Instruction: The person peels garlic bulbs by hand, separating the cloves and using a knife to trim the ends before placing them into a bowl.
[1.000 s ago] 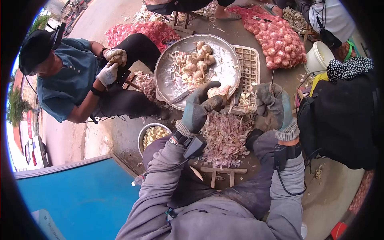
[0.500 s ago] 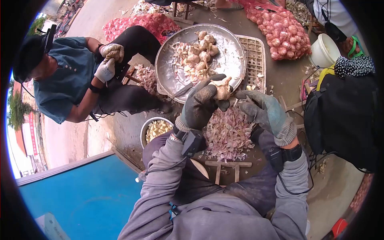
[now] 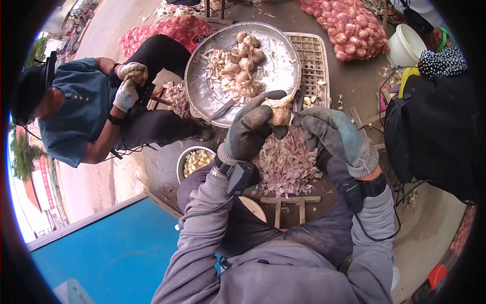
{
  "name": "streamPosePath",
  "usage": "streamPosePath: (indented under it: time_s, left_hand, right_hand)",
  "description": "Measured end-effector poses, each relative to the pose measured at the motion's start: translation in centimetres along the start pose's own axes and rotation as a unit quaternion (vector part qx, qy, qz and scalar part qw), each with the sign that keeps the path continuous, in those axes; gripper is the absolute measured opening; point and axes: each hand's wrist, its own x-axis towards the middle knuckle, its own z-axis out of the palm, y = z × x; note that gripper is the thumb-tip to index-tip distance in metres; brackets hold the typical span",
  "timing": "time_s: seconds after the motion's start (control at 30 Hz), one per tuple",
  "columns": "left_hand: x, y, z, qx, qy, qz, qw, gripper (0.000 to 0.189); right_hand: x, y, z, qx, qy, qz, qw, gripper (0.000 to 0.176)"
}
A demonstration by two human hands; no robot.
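My left hand, in a dark dirty glove, is wrapped round a garlic bulb just past the near rim of the round metal pan. My right hand, in a grey-green glove, is closed at the bulb's right side, its fingers pinching something small that I cannot make out. Beyond my hands the metal pan holds several garlic bulbs, loose cloves and skins, and a knife at its near left edge. A heap of pinkish skins lies below my hands.
A co-worker in white gloves sits at the left. A bowl of peeled cloves is by my left knee. A plastic crate lies under the pan's right side. Beyond are net sacks of garlic, a white bucket and a black bag.
The view has shifted a little, so the pan and sacks sit further up and left. The bulb stays in my left hand, and my right fingers have drawn closer to its side.
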Motion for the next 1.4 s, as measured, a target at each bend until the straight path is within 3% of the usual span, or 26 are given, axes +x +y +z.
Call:
streamPosePath:
  time_s: [0.07,0.13,0.23,0.47,0.67,0.97,1.03,1.17,1.23,1.33,1.4]
  left_hand:
    - [0.2,0.1,0.4,0.002,-0.005,0.000,1.000,0.062]
    - [0.2,0.2,0.6,0.033,0.003,-0.009,0.999,0.068]
    - [0.2,0.2,0.4,0.042,-0.005,-0.020,0.999,0.072]
    - [0.2,-0.6,0.2,-0.026,-0.034,-0.048,0.998,0.072]
    - [-0.4,-0.3,0.3,-0.024,-0.033,-0.068,0.997,0.070]
    - [-0.9,0.1,1.6,0.023,-0.023,-0.074,0.997,0.062]
    - [-0.9,-0.2,1.5,0.006,-0.002,-0.068,0.998,0.061]
    - [-0.9,-0.1,1.3,0.008,-0.010,-0.066,0.998,0.062]
    - [-0.9,0.1,0.9,-0.011,-0.063,-0.075,0.995,0.055]
    - [-1.1,0.4,1.4,0.020,-0.046,-0.060,0.997,0.055]
    - [-1.0,0.5,1.3,0.023,-0.057,-0.063,0.996,0.055]
  right_hand:
    - [-0.2,-0.6,0.1,0.020,0.002,0.000,1.000,0.042]
    - [-0.3,-0.7,0.0,-0.130,0.024,-0.002,0.991,0.042]
    - [0.1,-0.4,0.1,-0.220,0.027,-0.033,0.974,0.045]
    - [0.2,-0.4,0.7,-0.197,0.044,0.036,0.979,0.047]
    - [0.3,-1.1,1.4,-0.283,0.039,0.032,0.958,0.049]
    - [0.0,-1.1,1.8,-0.193,0.047,0.092,0.976,0.049]
    - [-0.2,-1.6,2.5,-0.310,0.066,0.021,0.948,0.044]
    - [-0.5,-1.9,3.1,-0.237,0.025,-0.025,0.971,0.037]
    - [-0.5,-1.3,2.8,-0.341,0.048,-0.123,0.931,0.033]
    - [-0.4,-1.3,1.9,-0.425,0.036,-0.148,0.892,0.035]
    - [-0.5,-1.0,1.6,-0.386,0.031,-0.116,0.915,0.036]
